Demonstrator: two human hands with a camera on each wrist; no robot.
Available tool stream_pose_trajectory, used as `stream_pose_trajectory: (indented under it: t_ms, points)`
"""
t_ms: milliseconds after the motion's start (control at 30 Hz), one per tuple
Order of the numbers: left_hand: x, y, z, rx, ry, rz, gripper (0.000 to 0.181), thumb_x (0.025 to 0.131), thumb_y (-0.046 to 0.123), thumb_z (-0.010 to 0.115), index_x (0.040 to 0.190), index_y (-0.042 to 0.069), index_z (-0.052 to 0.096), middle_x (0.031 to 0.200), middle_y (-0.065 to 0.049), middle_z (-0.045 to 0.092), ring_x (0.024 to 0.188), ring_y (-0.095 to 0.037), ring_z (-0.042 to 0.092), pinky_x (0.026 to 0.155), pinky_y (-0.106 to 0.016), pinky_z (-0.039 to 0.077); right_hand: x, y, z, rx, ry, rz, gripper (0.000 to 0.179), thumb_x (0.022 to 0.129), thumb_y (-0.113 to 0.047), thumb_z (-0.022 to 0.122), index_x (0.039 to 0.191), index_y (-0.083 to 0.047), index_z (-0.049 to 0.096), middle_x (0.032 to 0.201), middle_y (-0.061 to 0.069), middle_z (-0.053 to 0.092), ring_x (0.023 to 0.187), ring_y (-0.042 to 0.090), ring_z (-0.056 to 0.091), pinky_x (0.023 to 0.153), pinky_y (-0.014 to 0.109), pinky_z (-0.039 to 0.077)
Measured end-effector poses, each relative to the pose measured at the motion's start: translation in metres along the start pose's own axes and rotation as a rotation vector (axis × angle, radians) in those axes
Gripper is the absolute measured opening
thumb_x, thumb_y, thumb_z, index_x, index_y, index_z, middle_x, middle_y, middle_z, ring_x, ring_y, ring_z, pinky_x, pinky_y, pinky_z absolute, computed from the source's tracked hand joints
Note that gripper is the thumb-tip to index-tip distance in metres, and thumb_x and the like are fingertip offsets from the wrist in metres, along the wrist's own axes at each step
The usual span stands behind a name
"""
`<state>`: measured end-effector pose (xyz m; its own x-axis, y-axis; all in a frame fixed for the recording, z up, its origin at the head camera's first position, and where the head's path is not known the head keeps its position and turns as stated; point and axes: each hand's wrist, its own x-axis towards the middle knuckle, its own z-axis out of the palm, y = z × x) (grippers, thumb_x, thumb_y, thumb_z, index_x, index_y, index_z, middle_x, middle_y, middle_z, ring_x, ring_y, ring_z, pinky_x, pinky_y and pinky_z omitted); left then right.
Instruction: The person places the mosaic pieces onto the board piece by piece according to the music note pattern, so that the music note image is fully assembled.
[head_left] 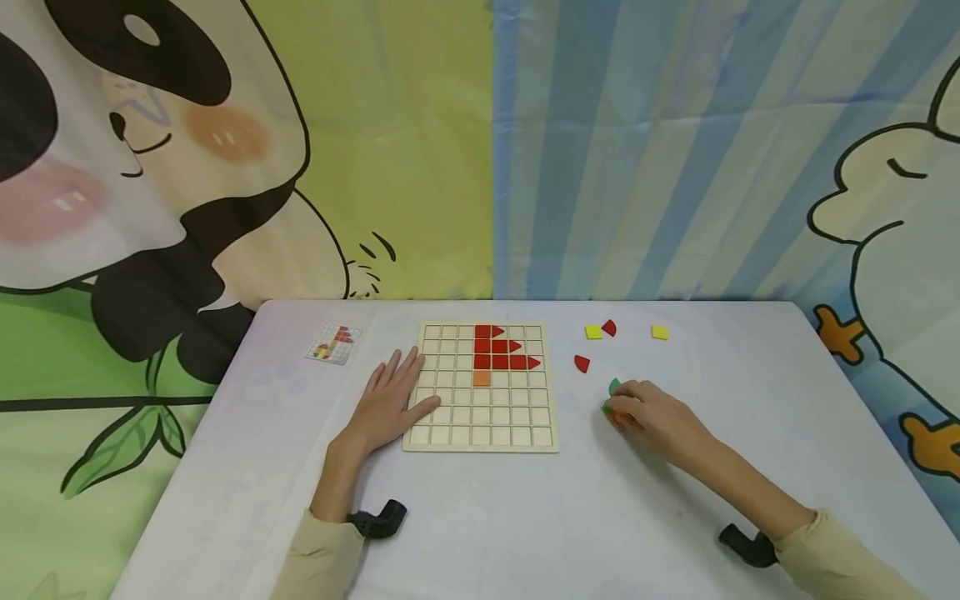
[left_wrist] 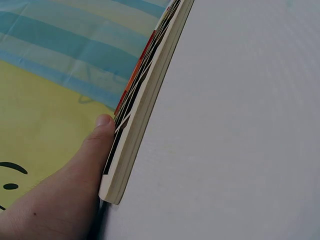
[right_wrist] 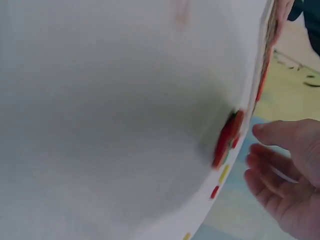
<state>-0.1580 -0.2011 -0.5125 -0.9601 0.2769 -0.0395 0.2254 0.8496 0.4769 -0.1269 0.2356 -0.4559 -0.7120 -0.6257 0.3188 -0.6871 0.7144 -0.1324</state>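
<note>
A wooden grid board [head_left: 442, 417] lies on the table, with three rows of red tiles [head_left: 495, 347] ending in points and an orange square tile [head_left: 482, 378] below them. My left hand [head_left: 384, 410] rests along the board's left edge, fingers spread and thumb over the frame. In the left wrist view the thumb [left_wrist: 82, 160] lies against the board's side [left_wrist: 145, 110]. Right of the board, my right hand [head_left: 663, 421] hovers over a small cluster of orange, red and green pieces [right_wrist: 229, 140]. Thumb and fingers stand apart there, holding nothing.
Two yellow squares, one nearer [head_left: 593, 332] and one farther right [head_left: 660, 332], lie behind the right hand. Two red quarter-round pieces, at the back [head_left: 610, 328] and nearer [head_left: 582, 364], lie there too. A pattern card [head_left: 334, 344] sits left of the board.
</note>
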Motion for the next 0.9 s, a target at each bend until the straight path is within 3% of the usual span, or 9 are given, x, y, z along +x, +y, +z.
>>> stream_pose_trajectory:
  t_ms: [233,600,900]
  points:
    - [0.002,0.001,-0.001,0.005,-0.004,-0.002,0.091,0.099,0.063,0.055,0.167,0.012,0.020,0.175,-0.007,0.013,0.163,-0.031,0.002,0.131,-0.055,0.003,0.011,0.027,0.002,0.003,-0.078,-0.068,0.026,0.080,0.003,0.084,0.103,-0.008,0.078,0.110,0.009,0.071,0.102,0.028,0.066,0.079,0.038,0.063]
    - [0.004,0.002,-0.001,0.020,-0.001,-0.006,0.091,0.099,0.064,0.055,0.167,0.013,0.020,0.175,-0.006,0.013,0.163,-0.031,0.002,0.131,-0.054,0.003,0.009,0.035,-0.002,0.096,-0.143,-0.231,0.026,0.078,-0.001,0.087,0.102,-0.007,0.081,0.104,0.004,0.076,0.096,0.022,0.067,0.080,0.033,0.062]
    - [0.000,0.000,-0.002,-0.005,-0.003,-0.002,0.091,0.099,0.062,0.055,0.166,0.011,0.021,0.175,-0.006,0.013,0.163,-0.032,0.003,0.130,-0.056,0.004,0.020,0.039,0.006,0.092,-0.202,-0.247,0.027,0.081,-0.004,0.086,0.107,-0.008,0.080,0.103,0.004,0.075,0.094,0.020,0.066,0.077,0.027,0.061]
